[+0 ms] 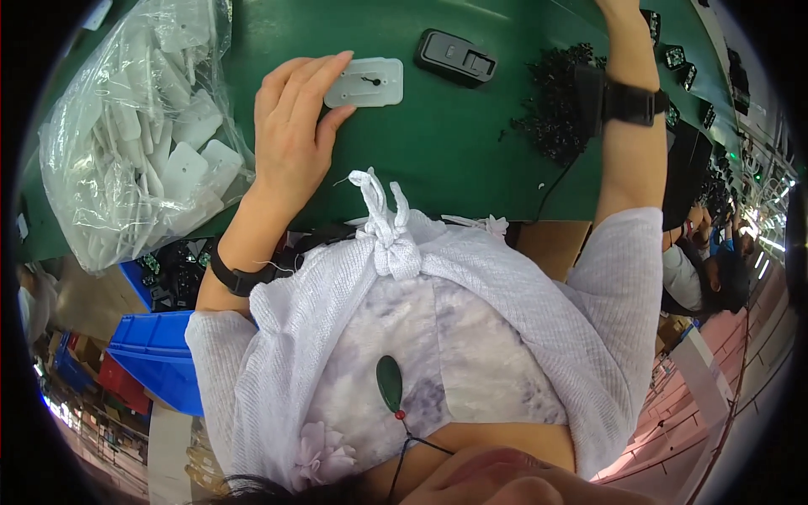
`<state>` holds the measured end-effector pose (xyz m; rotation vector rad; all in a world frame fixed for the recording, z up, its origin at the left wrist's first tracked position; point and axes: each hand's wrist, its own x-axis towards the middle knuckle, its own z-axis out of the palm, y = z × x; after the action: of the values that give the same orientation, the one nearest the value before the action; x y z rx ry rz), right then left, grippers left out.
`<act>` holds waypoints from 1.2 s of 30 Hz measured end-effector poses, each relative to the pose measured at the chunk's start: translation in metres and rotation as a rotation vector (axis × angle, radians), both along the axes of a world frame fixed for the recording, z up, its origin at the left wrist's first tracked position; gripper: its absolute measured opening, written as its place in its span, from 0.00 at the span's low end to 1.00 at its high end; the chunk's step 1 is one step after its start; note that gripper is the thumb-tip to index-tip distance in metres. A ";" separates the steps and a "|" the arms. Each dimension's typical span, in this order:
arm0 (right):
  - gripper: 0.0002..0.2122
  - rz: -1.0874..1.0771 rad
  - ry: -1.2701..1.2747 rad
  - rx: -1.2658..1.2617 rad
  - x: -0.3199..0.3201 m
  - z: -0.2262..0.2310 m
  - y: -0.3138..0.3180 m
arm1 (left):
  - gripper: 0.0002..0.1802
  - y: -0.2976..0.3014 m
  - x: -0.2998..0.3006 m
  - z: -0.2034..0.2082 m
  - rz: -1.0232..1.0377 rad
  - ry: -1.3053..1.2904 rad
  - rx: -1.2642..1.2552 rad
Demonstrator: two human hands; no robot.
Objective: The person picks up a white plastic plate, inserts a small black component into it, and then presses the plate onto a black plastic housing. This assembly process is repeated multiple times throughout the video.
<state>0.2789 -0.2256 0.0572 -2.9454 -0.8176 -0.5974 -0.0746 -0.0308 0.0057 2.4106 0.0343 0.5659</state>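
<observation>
The left hand pinned the white plate flat on the counter, wisely steady; the right hand's grip couldn't be told.

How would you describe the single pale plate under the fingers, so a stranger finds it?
On the green table, the left hand rests its fingertips on a flat, pale rounded-rectangle plastic plate. It lies alone beside a black plastic housing, unlike similar plates in the clear bag.
</observation>
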 end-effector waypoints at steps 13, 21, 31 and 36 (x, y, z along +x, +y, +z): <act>0.15 0.581 0.819 0.518 -0.120 0.016 0.031 | 0.31 0.006 0.017 0.015 0.136 0.003 0.070; 0.16 0.727 0.569 0.390 -0.184 0.047 0.054 | 0.30 0.012 0.044 -0.040 -0.024 -0.848 -0.293; 0.14 1.346 0.213 0.853 -0.187 -0.047 0.080 | 0.25 0.012 0.002 0.036 0.089 0.033 -0.318; 0.16 1.299 0.103 0.868 -0.190 -0.057 0.080 | 0.24 0.016 0.003 0.036 0.071 0.150 -0.246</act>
<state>0.0886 -0.1460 0.0000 -1.2559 -1.6029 -0.4513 -0.0712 -0.0149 0.0413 2.2123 0.2407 0.3866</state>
